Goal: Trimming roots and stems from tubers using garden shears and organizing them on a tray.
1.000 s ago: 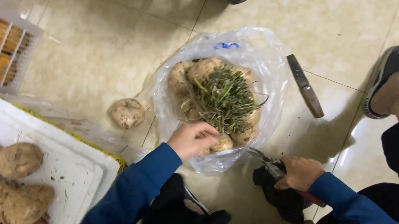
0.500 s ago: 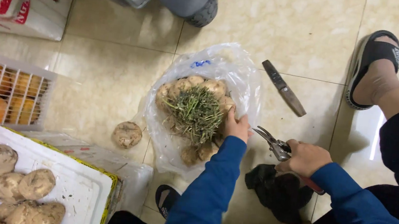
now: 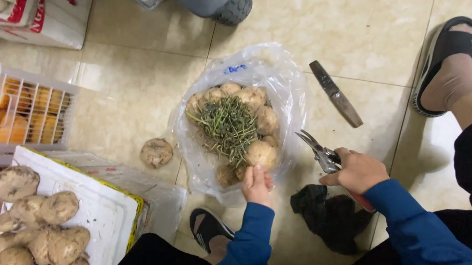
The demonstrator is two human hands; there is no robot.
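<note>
A clear plastic bag [image 3: 277,78] lies open on the tiled floor, filled with brown round tubers and a tuft of green stalks [image 3: 226,124]. My left hand [image 3: 256,186] grips one tuber [image 3: 260,153] at the bag's near edge. To the right of the bag, my right hand [image 3: 356,171] holds metal shears [image 3: 317,150] whose blades point toward the bag. Both sleeves are blue.
A sheathed knife [image 3: 336,94] lies beyond the shears. One loose tuber [image 3: 156,153] sits left of the bag. A white foam box [image 3: 101,206] holds several tubers at lower left. A white wire crate [image 3: 22,113] holds orange fruit. A dark cloth [image 3: 326,215] lies below my right hand. Sandalled feet [image 3: 449,61] flank me.
The view has shifted down and left. My left hand drew back from the bag's middle to its near edge and now grips a tuber. The shears stay in my right hand.
</note>
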